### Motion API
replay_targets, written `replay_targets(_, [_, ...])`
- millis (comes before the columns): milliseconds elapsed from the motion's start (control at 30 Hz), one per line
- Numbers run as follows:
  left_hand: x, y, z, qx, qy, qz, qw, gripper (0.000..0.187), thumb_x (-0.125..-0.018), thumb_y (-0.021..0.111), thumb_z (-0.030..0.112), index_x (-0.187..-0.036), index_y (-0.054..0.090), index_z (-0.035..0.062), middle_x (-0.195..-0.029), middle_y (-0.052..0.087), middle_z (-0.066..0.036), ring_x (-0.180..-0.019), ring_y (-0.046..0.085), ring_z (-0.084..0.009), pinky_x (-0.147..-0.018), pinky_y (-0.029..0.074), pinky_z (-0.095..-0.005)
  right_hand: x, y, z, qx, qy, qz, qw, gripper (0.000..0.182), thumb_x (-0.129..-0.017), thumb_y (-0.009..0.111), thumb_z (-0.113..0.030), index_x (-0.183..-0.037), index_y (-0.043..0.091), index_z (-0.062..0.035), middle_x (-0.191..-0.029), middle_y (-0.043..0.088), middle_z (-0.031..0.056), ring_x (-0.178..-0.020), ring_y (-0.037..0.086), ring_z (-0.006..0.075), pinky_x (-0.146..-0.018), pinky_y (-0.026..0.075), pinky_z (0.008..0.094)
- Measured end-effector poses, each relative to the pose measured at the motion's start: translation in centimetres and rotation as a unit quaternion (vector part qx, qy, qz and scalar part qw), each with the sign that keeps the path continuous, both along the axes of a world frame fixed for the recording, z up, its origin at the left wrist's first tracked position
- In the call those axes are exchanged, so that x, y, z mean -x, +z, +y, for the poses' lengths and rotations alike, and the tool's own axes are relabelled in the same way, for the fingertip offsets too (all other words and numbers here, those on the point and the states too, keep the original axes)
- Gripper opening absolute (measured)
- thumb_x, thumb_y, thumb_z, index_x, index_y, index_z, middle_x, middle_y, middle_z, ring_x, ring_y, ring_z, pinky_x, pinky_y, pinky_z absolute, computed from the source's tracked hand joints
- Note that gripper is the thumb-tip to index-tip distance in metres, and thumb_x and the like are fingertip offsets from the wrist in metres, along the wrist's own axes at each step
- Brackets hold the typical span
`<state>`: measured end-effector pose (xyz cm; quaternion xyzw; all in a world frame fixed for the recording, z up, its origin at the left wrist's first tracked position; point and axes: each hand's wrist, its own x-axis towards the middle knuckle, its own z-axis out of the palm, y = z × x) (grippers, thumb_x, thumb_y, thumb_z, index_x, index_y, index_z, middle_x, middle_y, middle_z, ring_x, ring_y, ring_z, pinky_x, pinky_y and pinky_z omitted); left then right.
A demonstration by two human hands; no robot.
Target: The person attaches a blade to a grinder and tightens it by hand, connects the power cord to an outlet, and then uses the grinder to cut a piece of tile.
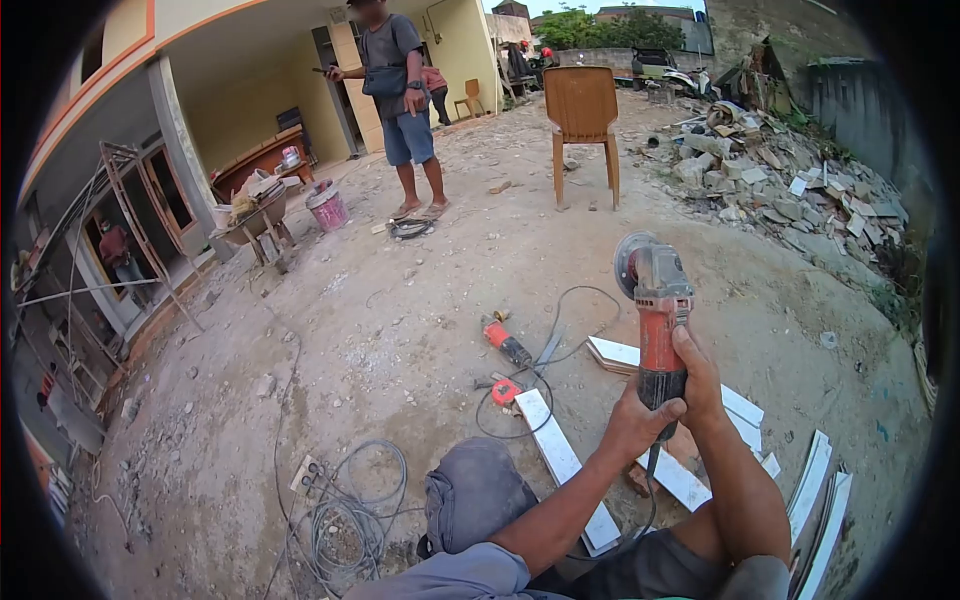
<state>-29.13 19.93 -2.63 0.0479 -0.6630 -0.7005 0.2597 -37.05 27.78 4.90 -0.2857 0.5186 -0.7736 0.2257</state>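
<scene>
Upright in front of me is a red and black angle grinder, its disc at the top left. My left hand is closed round the lower black end of the body. Higher up, my right hand grips the red part from the right side, thumb along the casing. The power cord hangs from the grinder's bottom. Below my arms lie long white strips. A second red and black power tool rests on the ground beyond, near a red tape measure.
Coiled grey cable with a socket block lies left of my knee. A brown plastic chair stands ahead. A person stands by a pink bucket and a wheelbarrow. Rubble is heaped at right.
</scene>
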Motion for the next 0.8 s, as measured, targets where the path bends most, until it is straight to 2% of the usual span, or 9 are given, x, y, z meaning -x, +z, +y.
replay_targets(67, [0.8, 0.8, -0.4, -0.001, -0.038, 0.022, 0.999, 0.081, -0.074, 0.078, 0.058, -0.123, 0.05, -0.0006, -0.108, 0.061, -0.006, -0.095, 0.06, -0.0148, -0.083, 0.05, -0.0289, -0.2, 0.9, 0.2, 0.073, -0.032, -0.009, 0.997, 0.043, -0.097, 0.051, -0.035, -0.125, 0.053, -0.0027, -0.101, 0.061, 0.0042, -0.086, 0.058, 0.0105, -0.077, 0.047, 0.0265])
replay_targets(100, [0.8, 1.7, -0.4, -0.045, -0.08, 0.024, 0.995, 0.079, -0.074, 0.078, 0.058, -0.122, 0.051, 0.0008, -0.103, 0.06, -0.003, -0.092, 0.058, -0.0126, -0.079, 0.049, -0.0266, -0.5, 1.4, 0.2, 0.1, -0.04, -0.021, 0.994, 0.041, -0.097, 0.051, -0.035, -0.123, 0.054, -0.0024, -0.1, 0.06, 0.0044, -0.086, 0.057, 0.0103, -0.075, 0.047, 0.0257])
replay_targets(133, [1.0, 2.1, -0.6, -0.048, -0.073, 0.021, 0.996, 0.079, -0.074, 0.078, 0.058, -0.122, 0.051, 0.0008, -0.103, 0.06, -0.003, -0.092, 0.058, -0.0126, -0.079, 0.049, -0.0266, -0.5, 1.5, 0.4, 0.097, -0.033, -0.025, 0.994, 0.041, -0.097, 0.051, -0.035, -0.123, 0.054, -0.0024, -0.1, 0.06, 0.0044, -0.086, 0.057, 0.0103, -0.075, 0.047, 0.0257])
replay_targets(200, [1.4, 2.9, -0.9, -0.116, -0.197, -0.013, 0.974, 0.074, -0.074, 0.079, 0.056, -0.12, 0.054, 0.0037, -0.096, 0.059, -0.001, -0.086, 0.057, -0.0094, -0.073, 0.048, -0.0236, 0.1, 1.5, 0.9, 0.109, -0.049, 0.022, 0.993, 0.042, -0.098, 0.05, -0.036, -0.124, 0.053, -0.0024, -0.101, 0.06, 0.0043, -0.086, 0.058, 0.0105, -0.074, 0.047, 0.0257])
replay_targets(233, [1.6, 3.2, -0.6, -0.131, -0.2, 0.018, 0.971, 0.062, -0.076, 0.08, 0.049, -0.113, 0.058, 0.0058, -0.089, 0.057, 0.001, -0.079, 0.056, -0.007, -0.067, 0.047, -0.0214, 0.4, 1.5, 1.0, 0.115, -0.047, 0.016, 0.992, 0.041, -0.099, 0.049, -0.035, -0.124, 0.052, -0.0026, -0.101, 0.06, 0.004, -0.086, 0.058, 0.0105, -0.074, 0.048, 0.026])
replay_targets(333, [2.1, 3.0, -0.8, -0.146, -0.242, -0.003, 0.959, 0.052, -0.078, 0.08, 0.042, -0.109, 0.059, 0.0054, -0.085, 0.058, 0.001, -0.073, 0.057, -0.0074, -0.063, 0.048, -0.0218, 0.6, 0.9, 1.4, 0.114, -0.049, -0.022, 0.992, 0.039, -0.1, 0.048, -0.035, -0.123, 0.053, -0.0031, -0.101, 0.06, 0.0034, -0.086, 0.058, 0.0101, -0.075, 0.048, 0.0264])
replay_targets(500, [0.9, 1.0, 0.8, -0.16, -0.213, -0.023, 0.963, 0.037, -0.082, 0.076, 0.029, -0.105, 0.062, 0.0043, -0.086, 0.062, -0.001, -0.073, 0.058, -0.0074, -0.062, 0.049, -0.0232, -0.7, -0.6, 3.0, 0.039, -0.075, -0.093, 0.992, 0.037, -0.1, 0.048, -0.036, -0.122, 0.053, -0.0053, -0.102, 0.06, 0.0032, -0.086, 0.058, 0.0096, -0.075, 0.048, 0.0271])
replay_targets(600, [0.5, -0.3, 2.5, -0.173, -0.173, 0.042, 0.969, 0.038, -0.082, 0.076, 0.028, -0.106, 0.062, 0.0019, -0.088, 0.063, -0.002, -0.076, 0.059, -0.0078, -0.066, 0.05, -0.0242, -0.4, -1.6, 3.6, 0.008, -0.051, -0.084, 0.995, 0.036, -0.101, 0.048, -0.035, -0.121, 0.054, -0.0056, -0.101, 0.061, 0.0033, -0.086, 0.059, 0.0101, -0.076, 0.049, 0.0278])
replay_targets(800, [0.9, -1.1, 2.7, -0.16, -0.175, 0.035, 0.971, 0.04, -0.082, 0.075, 0.025, -0.109, 0.061, 0.0, -0.092, 0.064, -0.003, -0.08, 0.06, -0.0091, -0.07, 0.051, -0.0258, -0.2, -2.1, 4.0, -0.009, -0.077, -0.086, 0.993, 0.035, -0.101, 0.048, -0.034, -0.12, 0.054, -0.0054, -0.105, 0.062, 0.004, -0.089, 0.061, 0.0114, -0.079, 0.05, 0.0292])
